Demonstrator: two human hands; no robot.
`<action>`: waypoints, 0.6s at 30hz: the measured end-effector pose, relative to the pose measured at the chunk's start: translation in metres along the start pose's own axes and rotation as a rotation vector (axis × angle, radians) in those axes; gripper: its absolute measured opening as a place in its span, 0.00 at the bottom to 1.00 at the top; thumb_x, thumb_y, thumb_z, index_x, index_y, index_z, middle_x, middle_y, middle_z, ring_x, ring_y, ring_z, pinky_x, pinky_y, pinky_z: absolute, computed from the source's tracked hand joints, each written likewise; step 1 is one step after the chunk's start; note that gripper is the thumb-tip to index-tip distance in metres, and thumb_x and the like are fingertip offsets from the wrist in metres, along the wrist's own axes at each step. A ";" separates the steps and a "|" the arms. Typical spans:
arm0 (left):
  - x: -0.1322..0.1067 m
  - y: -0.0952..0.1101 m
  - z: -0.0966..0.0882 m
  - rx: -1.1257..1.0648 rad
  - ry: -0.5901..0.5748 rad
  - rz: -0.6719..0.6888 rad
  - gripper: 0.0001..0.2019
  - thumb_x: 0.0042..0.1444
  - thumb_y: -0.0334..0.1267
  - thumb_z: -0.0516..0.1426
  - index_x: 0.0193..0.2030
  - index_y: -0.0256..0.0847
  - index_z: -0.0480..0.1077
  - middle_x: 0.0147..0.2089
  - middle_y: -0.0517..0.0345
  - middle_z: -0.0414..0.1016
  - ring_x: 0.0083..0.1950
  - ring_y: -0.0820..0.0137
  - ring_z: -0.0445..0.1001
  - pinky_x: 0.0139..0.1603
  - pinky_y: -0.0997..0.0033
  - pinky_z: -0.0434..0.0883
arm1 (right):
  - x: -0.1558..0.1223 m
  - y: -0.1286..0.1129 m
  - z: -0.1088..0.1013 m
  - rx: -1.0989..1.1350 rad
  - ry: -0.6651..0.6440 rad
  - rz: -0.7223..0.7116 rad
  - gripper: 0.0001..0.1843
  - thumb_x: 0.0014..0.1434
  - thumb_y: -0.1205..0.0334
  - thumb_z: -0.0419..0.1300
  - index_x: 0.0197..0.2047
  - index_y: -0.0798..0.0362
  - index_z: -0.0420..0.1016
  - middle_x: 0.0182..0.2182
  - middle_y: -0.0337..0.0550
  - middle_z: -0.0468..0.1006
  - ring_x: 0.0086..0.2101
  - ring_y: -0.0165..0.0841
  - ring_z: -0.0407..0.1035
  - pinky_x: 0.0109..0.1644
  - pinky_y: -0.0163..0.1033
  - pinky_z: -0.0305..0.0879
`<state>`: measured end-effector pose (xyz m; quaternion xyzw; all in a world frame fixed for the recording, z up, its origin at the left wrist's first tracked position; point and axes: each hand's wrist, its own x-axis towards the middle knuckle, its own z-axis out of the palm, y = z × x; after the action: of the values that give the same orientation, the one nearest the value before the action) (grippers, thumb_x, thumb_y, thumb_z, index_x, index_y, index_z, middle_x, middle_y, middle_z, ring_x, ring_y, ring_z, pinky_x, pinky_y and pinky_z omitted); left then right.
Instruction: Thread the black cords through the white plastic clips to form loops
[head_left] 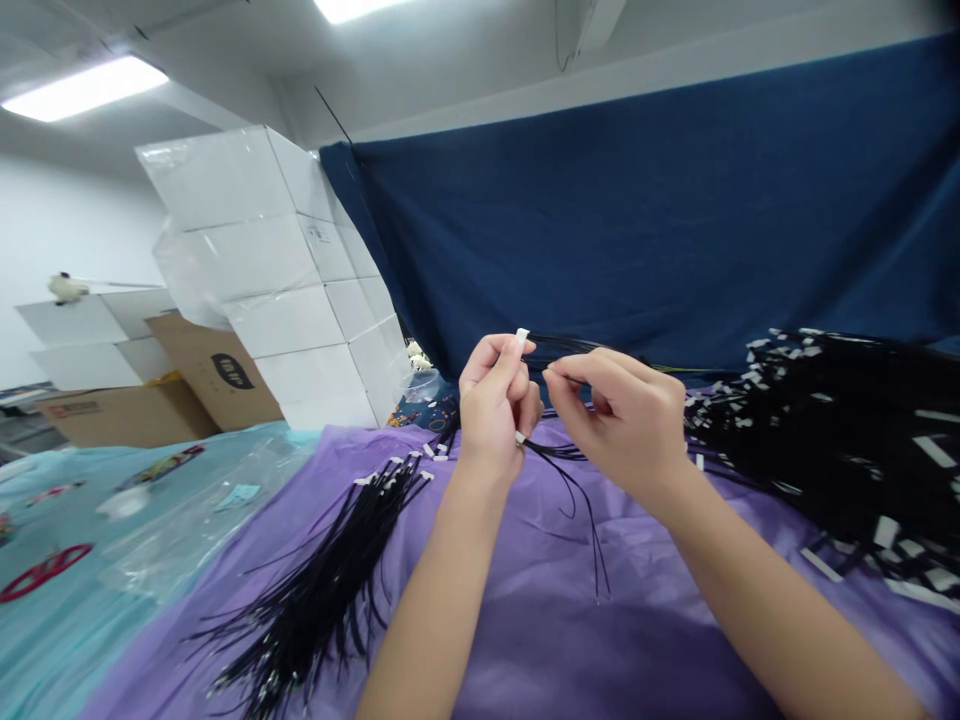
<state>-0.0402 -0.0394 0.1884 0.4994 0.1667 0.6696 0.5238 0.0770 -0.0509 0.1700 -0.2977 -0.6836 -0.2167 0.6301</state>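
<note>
Hanging beyond the far side of the smooth purple cloth (570, 640) was a broad navy-blue fabric curtain (637, 220). Past the cloth's far left edge rose a stack of white cardboard boxes (292, 300). A dense heap of thin black cords with white tags (832, 430) lay along the cloth's right side; a smaller sheaf of white-tagged black cords (322, 590) lay on its left part. Above the cloth's middle, the right hand (553, 374) had thumb and forefinger tips pressed together; whether they gripped a cord could not be told. Beside it, also above the cloth, the left hand's (491, 400) grip pinched a small white rectangular tag (523, 337).
</note>
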 end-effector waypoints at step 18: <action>0.002 -0.004 0.003 -0.020 0.063 -0.054 0.10 0.59 0.42 0.58 0.31 0.39 0.67 0.14 0.73 0.47 0.09 0.82 0.48 0.10 0.81 0.47 | -0.003 -0.005 0.002 -0.051 -0.014 0.021 0.09 0.61 0.68 0.56 0.30 0.53 0.74 0.20 0.34 0.68 0.21 0.23 0.55 0.27 0.32 0.53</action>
<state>-0.0349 -0.0371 0.1875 0.4684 0.1899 0.6721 0.5411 0.0721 -0.0532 0.1671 -0.3224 -0.6790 -0.2253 0.6199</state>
